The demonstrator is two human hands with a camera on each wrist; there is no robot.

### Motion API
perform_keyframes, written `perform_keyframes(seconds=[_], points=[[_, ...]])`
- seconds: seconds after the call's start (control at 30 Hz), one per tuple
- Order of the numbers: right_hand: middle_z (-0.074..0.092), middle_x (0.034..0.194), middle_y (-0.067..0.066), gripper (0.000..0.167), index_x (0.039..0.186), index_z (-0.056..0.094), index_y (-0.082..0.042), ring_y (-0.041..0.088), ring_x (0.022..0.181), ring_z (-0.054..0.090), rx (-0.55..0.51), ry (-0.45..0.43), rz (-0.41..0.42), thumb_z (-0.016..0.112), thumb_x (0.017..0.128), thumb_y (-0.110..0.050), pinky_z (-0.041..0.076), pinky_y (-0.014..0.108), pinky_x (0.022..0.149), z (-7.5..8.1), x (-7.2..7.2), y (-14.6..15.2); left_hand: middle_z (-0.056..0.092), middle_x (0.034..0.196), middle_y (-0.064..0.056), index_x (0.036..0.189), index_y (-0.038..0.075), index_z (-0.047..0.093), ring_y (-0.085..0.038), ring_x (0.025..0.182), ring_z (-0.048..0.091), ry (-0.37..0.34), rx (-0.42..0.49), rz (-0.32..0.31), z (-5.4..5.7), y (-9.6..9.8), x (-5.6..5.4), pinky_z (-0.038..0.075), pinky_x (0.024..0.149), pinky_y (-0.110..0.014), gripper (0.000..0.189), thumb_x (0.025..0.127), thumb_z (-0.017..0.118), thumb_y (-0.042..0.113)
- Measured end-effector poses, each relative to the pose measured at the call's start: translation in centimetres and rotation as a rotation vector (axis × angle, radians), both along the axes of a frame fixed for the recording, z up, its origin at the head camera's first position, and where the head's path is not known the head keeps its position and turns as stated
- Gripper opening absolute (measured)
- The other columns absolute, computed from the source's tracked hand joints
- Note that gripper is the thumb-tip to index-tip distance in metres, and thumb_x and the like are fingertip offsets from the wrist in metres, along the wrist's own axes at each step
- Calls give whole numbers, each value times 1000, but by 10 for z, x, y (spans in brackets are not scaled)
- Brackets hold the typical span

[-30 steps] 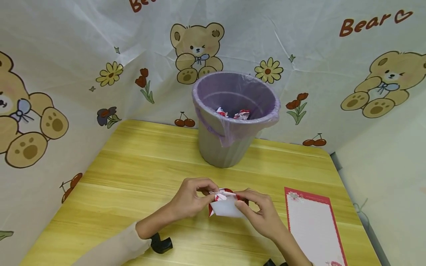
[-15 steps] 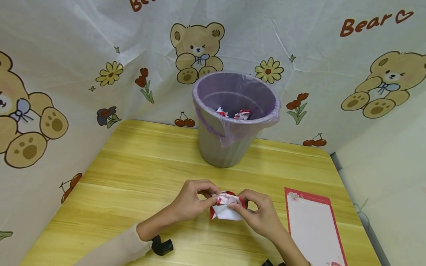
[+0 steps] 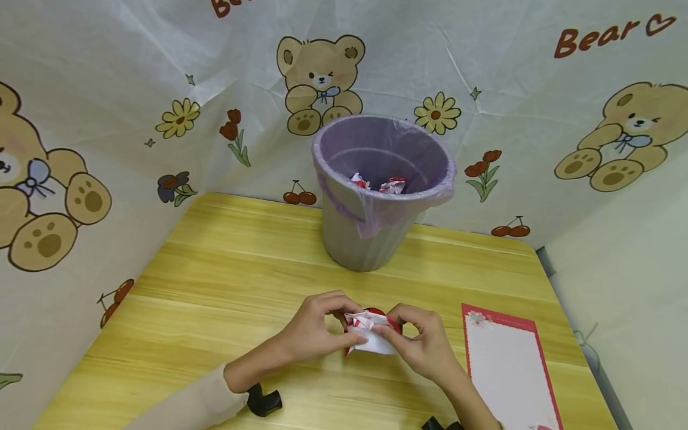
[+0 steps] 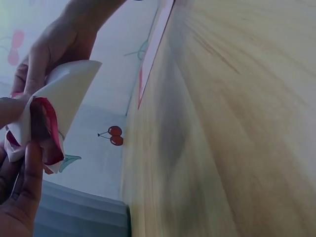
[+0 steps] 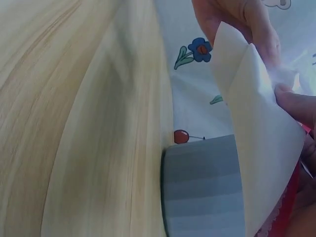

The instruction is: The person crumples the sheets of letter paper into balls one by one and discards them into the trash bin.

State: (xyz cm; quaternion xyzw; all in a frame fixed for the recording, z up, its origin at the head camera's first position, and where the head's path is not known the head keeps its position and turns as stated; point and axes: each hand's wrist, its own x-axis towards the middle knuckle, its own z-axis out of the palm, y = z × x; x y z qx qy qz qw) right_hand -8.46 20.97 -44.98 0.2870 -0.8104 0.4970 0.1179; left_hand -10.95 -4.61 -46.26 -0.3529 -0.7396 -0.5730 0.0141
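Note:
Between both hands, above the table, is a sheet of red-and-white paper (image 3: 380, 343), folded over and partly crumpled. My left hand (image 3: 316, 329) pinches its left side between thumb and fingers. On the opposite side, my right hand (image 3: 424, 345) grips the paper, its thumb pressing the upper folds. The left wrist view shows the paper (image 4: 74, 91) bent into a loose roll with red inner edges. From the right wrist, a broad white face of the paper (image 5: 264, 128) shows a crease, and a red border runs along its lower edge.
A grey bin (image 3: 355, 248) with a purple liner stands at the back, holding crumpled red-and-white paper (image 3: 393, 186). A flat red-bordered sheet (image 3: 507, 370) lies at the right. Black pieces (image 3: 263, 401) show by each forearm. A bear-print cloth (image 3: 242, 60) hangs behind the table.
Both hands have bunched the paper smaller and folded its upper edge inward. The left thumb has shifted down onto the paper's white front, and the right thumb has moved inward over the folds.

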Motion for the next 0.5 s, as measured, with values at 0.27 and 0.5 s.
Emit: perform_keyframes(seconds=[0.27, 0.5], points=[[67, 70, -7, 32, 82, 68, -23, 1, 66, 56, -8, -16, -7, 87, 86, 3, 50, 19, 58, 2, 2, -3, 77, 89, 2, 96, 18, 79, -1, 80, 64, 18, 17, 36, 1, 2, -2, 62, 71, -30, 19, 86, 85, 2], [70, 80, -7, 22, 92, 74, -24, 5, 73, 60, 15, -123, 46, 87, 90, -6, 53, 22, 57, 3, 4, 5, 81, 89, -1, 94, 18, 82, -2, 78, 68, -74, 20, 16, 4, -6, -5, 62, 73, -26, 18, 86, 86, 3]])
